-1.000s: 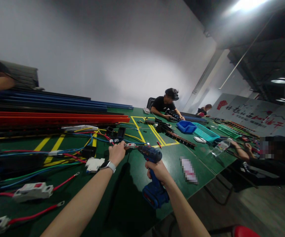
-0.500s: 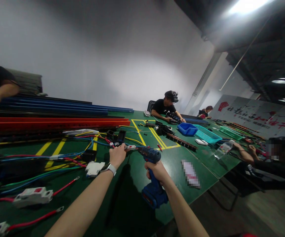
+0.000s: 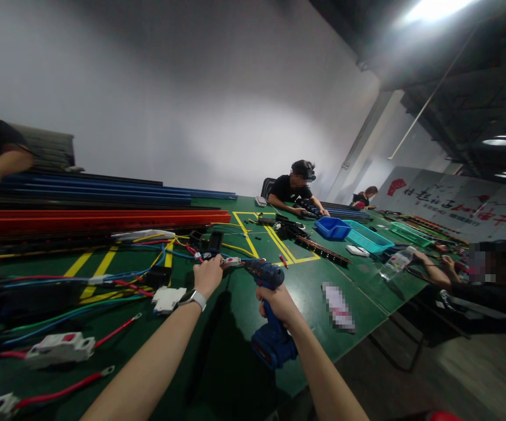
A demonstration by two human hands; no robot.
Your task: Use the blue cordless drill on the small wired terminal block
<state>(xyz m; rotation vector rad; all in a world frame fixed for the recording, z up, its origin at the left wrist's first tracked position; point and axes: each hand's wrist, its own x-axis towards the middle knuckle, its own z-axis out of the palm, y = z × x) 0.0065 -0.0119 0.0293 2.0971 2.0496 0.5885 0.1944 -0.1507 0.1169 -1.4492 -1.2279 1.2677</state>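
Note:
My right hand (image 3: 281,304) is wrapped round the grip of a blue cordless drill (image 3: 274,333), whose nose points left. In my left hand (image 3: 209,275) is a small white circuit breaker (image 3: 231,261), its end sticking out past the fingers toward the drill's tip. Whether the bit touches the breaker I cannot tell. More white circuit breakers lie at the left, one (image 3: 62,349) with a red cable (image 3: 116,329) ending in a ring lug. Another white breaker (image 3: 168,299) sits beside my left wrist.
Coloured wires and orange rails (image 3: 99,219) spread over the green table (image 3: 314,316) at left. Blue (image 3: 331,228) and teal bins (image 3: 369,237) stand farther right, near a plastic bottle (image 3: 396,264). Co-workers (image 3: 294,190) sit around the table.
Both hands stay almost where they were, the drill and the breaker with them. The view has shifted very slightly.

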